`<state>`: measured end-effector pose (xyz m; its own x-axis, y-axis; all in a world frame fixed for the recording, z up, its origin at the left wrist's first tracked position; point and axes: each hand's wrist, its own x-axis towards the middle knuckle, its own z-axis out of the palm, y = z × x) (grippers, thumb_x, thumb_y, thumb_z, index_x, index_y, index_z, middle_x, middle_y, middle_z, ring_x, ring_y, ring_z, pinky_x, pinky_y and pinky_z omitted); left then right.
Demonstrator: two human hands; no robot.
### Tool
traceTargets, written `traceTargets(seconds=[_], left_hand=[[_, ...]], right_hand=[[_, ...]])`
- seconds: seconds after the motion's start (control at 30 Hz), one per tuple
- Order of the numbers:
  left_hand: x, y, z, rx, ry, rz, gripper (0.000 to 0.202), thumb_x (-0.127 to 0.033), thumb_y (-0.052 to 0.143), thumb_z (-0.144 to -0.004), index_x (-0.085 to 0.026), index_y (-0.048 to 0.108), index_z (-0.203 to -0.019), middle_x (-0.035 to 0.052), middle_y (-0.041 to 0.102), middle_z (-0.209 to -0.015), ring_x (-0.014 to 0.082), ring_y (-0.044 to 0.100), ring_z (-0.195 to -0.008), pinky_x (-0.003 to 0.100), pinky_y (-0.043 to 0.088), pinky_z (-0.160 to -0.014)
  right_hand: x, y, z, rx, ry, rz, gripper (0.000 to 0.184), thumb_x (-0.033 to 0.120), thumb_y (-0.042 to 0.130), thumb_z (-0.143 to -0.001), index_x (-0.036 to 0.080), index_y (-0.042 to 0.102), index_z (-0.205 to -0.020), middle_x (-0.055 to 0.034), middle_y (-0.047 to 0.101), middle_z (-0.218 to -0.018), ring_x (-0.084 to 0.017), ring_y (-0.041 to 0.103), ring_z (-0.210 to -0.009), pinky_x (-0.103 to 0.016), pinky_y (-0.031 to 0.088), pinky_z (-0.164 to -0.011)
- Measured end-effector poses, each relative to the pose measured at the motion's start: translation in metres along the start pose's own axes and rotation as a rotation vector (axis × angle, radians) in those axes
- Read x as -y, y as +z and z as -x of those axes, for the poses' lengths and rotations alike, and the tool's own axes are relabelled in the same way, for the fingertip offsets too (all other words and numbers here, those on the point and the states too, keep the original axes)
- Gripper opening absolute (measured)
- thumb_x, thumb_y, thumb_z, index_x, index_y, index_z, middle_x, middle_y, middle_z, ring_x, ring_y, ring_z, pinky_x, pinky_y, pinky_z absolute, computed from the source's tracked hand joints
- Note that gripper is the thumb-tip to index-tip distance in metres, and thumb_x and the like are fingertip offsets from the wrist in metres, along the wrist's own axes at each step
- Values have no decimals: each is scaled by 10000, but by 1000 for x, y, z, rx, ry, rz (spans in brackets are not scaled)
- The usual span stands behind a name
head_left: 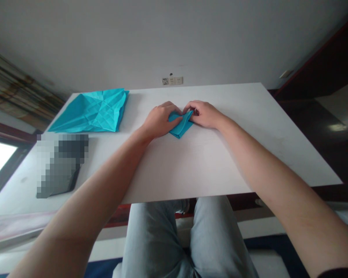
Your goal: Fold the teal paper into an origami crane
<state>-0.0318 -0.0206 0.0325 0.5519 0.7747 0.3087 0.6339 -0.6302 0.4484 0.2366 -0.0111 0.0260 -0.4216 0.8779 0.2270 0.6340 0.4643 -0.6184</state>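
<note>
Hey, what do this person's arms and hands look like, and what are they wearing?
Both forearms, left and right, are bare, with no watch, bracelet or glove on the left hand or right hand. A dark sleeve edges in at the top of the right arm. The legs wear pale blue jeans.

White table against a pale wall

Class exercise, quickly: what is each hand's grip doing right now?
Left hand: closed, holding the folded blue paper.
Right hand: closed, fingertips holding the same paper at its far edge.
</note>
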Motion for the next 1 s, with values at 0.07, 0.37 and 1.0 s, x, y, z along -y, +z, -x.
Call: traceTargets(seconds=[0.07, 0.37, 1.0], left_hand=[[0, 0, 0, 1, -3, 1, 406, -455, 718, -1108, -243, 935, -1377, 152, 893, -1439, 380, 839, -1334, 533, 641, -1236], [-2, 0, 0, 4, -12, -11, 404, -456, 715, -1111, -245, 930, -1381, 151, 887, -1439, 390, 838, -1329, 543, 644, -1234], [-1, 0, 0, 0, 2, 14, 355, -413, 733, -1096, -244, 920, -1346, 153, 874, -1445, 388, 827, -1349, 549, 635, -1251]], right_hand=[[1, 0, 0, 0, -5, 5, 326, 195, 792, -892, 235, 905, -1195, -91, 849, -1136, -284, 695, -954, -401, 521, -911], [4, 1, 0, -17, 29, 12, 280, 234, 846, -904, 249, 893, -1179, -88, 866, -1141, -302, 708, -997, -400, 520, -914], [6, 0, 2, -3, 41, 22, 306, 267, 862, -923, 247, 897, -1227, -85, 855, -1119, -316, 694, -1014, -413, 507, -926]])
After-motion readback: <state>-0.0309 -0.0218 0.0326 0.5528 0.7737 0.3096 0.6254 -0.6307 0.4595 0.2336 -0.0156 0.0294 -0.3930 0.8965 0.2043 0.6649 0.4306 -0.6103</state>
